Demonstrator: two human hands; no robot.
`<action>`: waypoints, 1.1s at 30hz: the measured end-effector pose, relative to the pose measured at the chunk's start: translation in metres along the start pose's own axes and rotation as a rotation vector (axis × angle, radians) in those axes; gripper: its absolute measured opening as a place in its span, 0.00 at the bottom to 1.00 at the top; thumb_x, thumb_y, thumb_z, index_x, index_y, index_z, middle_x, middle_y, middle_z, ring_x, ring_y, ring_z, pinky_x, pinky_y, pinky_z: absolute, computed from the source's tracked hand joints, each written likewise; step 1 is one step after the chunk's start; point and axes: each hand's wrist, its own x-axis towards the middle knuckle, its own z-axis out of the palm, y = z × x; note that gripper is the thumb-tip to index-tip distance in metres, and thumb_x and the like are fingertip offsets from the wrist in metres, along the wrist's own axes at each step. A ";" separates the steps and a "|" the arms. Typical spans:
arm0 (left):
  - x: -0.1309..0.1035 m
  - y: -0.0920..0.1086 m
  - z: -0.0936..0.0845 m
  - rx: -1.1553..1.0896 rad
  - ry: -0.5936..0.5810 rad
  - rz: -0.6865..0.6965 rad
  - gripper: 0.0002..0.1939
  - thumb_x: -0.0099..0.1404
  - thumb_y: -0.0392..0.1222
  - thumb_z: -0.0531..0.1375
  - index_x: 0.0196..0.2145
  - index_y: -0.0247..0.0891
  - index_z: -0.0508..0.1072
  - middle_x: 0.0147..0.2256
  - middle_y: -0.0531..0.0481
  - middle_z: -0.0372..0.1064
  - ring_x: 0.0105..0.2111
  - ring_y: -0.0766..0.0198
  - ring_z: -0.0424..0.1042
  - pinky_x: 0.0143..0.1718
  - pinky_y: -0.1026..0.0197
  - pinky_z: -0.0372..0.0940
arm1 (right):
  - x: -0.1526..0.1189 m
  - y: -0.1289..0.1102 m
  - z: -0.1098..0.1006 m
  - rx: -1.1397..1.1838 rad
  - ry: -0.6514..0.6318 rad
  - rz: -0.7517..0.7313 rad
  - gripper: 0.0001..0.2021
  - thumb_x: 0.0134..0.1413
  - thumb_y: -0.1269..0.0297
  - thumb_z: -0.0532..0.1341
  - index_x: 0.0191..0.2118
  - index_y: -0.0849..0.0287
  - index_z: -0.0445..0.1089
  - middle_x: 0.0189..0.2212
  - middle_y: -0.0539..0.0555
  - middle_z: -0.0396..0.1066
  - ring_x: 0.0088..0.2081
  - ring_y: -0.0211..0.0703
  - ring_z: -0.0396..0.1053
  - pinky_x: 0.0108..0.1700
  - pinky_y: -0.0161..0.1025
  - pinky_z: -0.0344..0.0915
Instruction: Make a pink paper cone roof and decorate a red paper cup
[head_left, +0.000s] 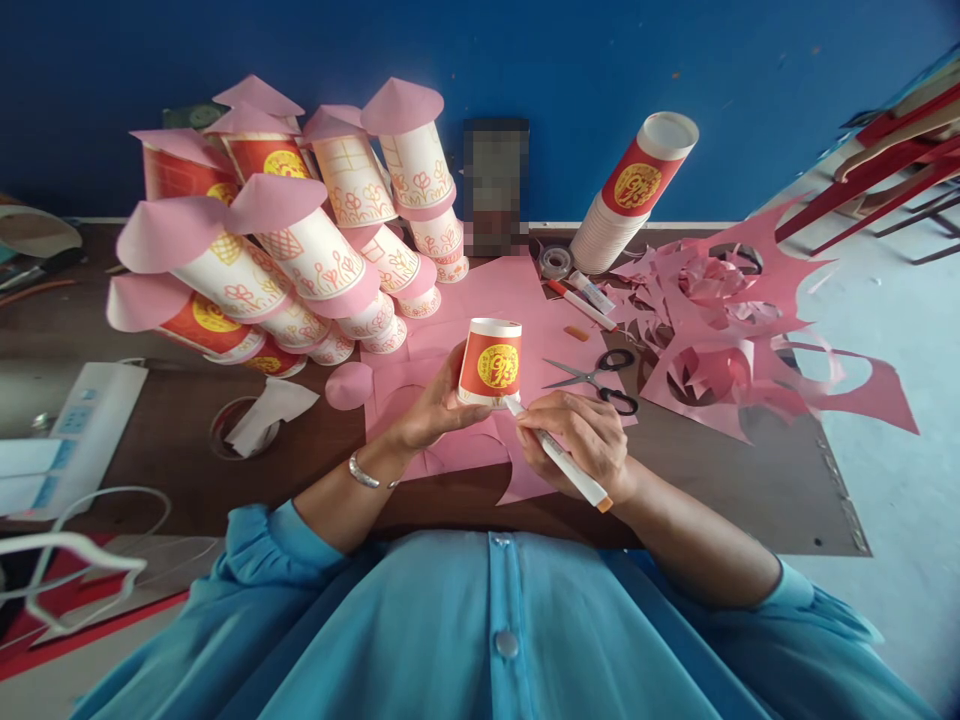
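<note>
A red and white paper cup (pixel 481 369) with a yellow round emblem is held up in front of me, its narrower end on top. My left hand (pixel 439 405) grips it from the left side. In my right hand (pixel 581 432) is a white marker (pixel 564 468) with an orange end, its tip at the cup's white lower rim. Faint drawn marks show along that rim. Under both hands lies pink paper (pixel 450 450) with curved outlines. Black-handled scissors (pixel 600 380) lie partly spread just beyond my right hand.
Stacked cups with pink cone roofs (pixel 285 240) crowd the back left. A leaning cup stack (pixel 630 190), tape roll (pixel 555 262), red pen (pixel 581 304) and pink scraps (pixel 720 330) occupy the back right. Another tape roll (pixel 221 430) sits left, near white hangers (pixel 75 560).
</note>
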 end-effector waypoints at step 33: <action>0.002 -0.002 -0.001 0.027 0.021 0.037 0.40 0.58 0.54 0.76 0.65 0.51 0.68 0.63 0.44 0.70 0.65 0.39 0.67 0.63 0.38 0.67 | 0.001 -0.002 0.000 -0.034 -0.035 0.011 0.11 0.62 0.77 0.64 0.44 0.54 0.68 0.27 0.46 0.77 0.27 0.39 0.78 0.32 0.35 0.76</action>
